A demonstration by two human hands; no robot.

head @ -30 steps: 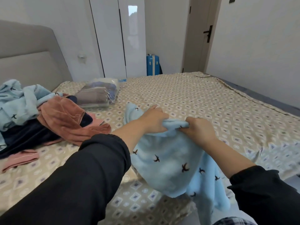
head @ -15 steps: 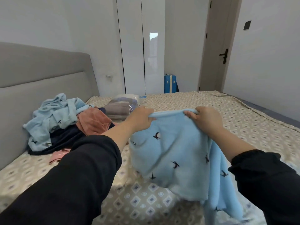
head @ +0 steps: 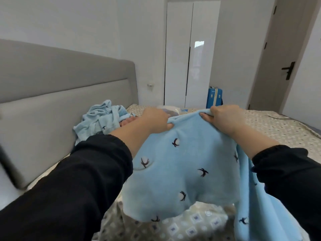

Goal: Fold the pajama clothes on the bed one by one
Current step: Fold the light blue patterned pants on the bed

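hands | L hand (head: pixel 153 121) + R hand (head: pixel 224 117) grip blue pajama (head: pixel 184 171) top edge, raised

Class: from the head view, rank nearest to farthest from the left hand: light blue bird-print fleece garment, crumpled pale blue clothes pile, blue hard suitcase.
1. Light blue bird-print fleece garment: gripped in the left hand.
2. Crumpled pale blue clothes pile: left, by the headboard.
3. Blue hard suitcase: beyond the bed, by the wardrobe.

Lifted pajama (head: pixel 182 171): light blue fleece, dark sprig print, hanging spread from its top edge.
Crumpled pajama (head: pixel 97 122): matching blue, heaped on bed (head: pixel 278 126).
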